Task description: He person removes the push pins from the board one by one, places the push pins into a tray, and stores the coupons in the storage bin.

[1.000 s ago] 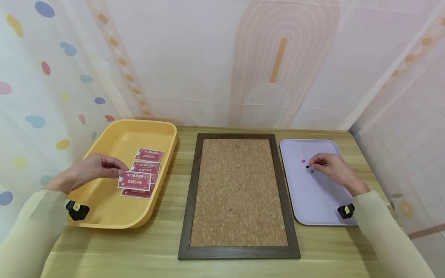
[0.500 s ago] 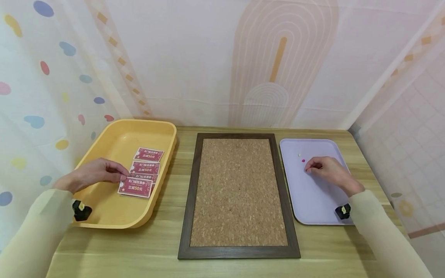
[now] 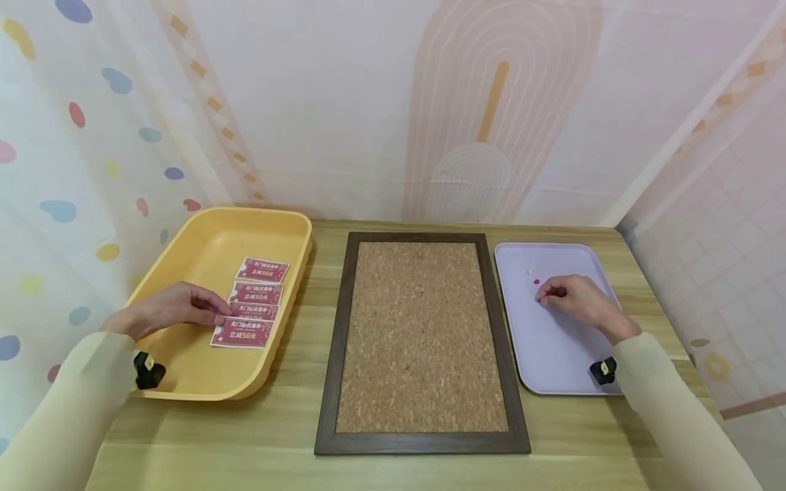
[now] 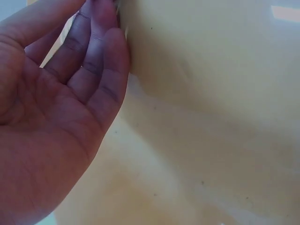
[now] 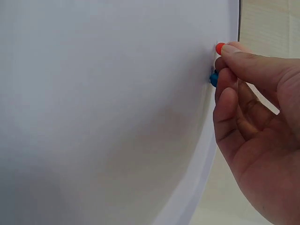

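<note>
My left hand [image 3: 181, 305] pinches the edge of a red printed coupon [image 3: 244, 333] inside the yellow tray [image 3: 211, 256]. Several more such coupons [image 3: 263, 269] lie partly overlapped behind it. In the left wrist view, the curled fingers [image 4: 115, 84] are close to the tray surface, and the coupon is mostly hidden. My right hand [image 3: 577, 300] is low over the lilac tray [image 3: 577, 368]. Its thumb and forefinger pinch a small round-headed red pushpin [image 5: 220, 48] in the right wrist view. A blue pushpin [image 5: 213, 78] shows beside the other fingers.
Between the trays lies a cork board [image 3: 424, 341] with a dark wooden frame [image 3: 424, 443]. A pink pin [image 3: 537, 281] and a pale yellow one [image 3: 529, 271] lie on the lilac tray. A patterned curtain [image 3: 344, 123] hangs behind the wooden table [image 3: 295, 436].
My left hand has lowered the front coupon onto the others and shifted slightly right. My right hand has drawn its fingers together over the small dark and blue pins, now hidden in the head view.
</note>
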The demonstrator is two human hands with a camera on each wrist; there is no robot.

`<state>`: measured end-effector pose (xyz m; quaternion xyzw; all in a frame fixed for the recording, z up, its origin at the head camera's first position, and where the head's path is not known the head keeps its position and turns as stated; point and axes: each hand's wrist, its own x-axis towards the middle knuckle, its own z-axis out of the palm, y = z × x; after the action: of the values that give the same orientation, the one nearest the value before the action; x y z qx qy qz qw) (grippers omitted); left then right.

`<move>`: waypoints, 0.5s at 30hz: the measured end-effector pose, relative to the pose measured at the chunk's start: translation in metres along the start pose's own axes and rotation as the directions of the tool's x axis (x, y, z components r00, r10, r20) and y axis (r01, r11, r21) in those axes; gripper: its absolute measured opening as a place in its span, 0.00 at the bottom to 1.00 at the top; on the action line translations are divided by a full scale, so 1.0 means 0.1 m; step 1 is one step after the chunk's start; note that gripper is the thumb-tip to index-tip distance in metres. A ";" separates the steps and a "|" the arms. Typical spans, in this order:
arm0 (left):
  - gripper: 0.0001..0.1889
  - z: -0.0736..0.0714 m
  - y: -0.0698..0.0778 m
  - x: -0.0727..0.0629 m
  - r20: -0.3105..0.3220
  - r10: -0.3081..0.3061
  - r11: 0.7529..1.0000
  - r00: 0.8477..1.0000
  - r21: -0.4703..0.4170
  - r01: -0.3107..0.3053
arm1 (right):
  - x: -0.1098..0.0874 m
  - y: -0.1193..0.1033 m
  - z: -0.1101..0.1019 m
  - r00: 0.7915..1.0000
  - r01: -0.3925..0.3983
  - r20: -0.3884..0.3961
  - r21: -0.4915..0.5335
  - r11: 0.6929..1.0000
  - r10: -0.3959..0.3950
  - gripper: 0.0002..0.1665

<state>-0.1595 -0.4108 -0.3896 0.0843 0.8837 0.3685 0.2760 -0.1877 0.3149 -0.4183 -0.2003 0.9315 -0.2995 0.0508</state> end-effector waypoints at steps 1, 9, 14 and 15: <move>0.15 0.00 0.01 0.01 0.000 -0.001 1.000 1.000 0.014 0.001 | 0.00 0.00 -0.01 1.000 -0.003 0.000 -0.001 1.000 0.003 0.05; 0.16 -0.08 0.11 -0.01 -0.044 0.000 0.999 0.999 0.041 0.002 | -0.06 -0.01 -0.08 0.998 -0.060 -0.025 0.017 0.998 0.060 0.07; 0.17 -0.09 0.30 -0.12 -0.188 0.051 0.995 0.981 0.094 -0.034 | -0.11 -0.11 -0.12 0.997 -0.021 -0.071 0.021 1.000 0.023 0.08; 0.18 -0.08 0.36 -0.15 -0.219 0.064 0.992 0.974 0.119 -0.038 | -0.12 -0.13 -0.13 0.996 -0.014 -0.087 0.014 1.000 0.016 0.08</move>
<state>-0.1538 -0.3947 -0.3533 0.0807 0.9262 0.3315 0.1606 -0.1753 0.3170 -0.4008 -0.1797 0.9322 -0.3139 0.0140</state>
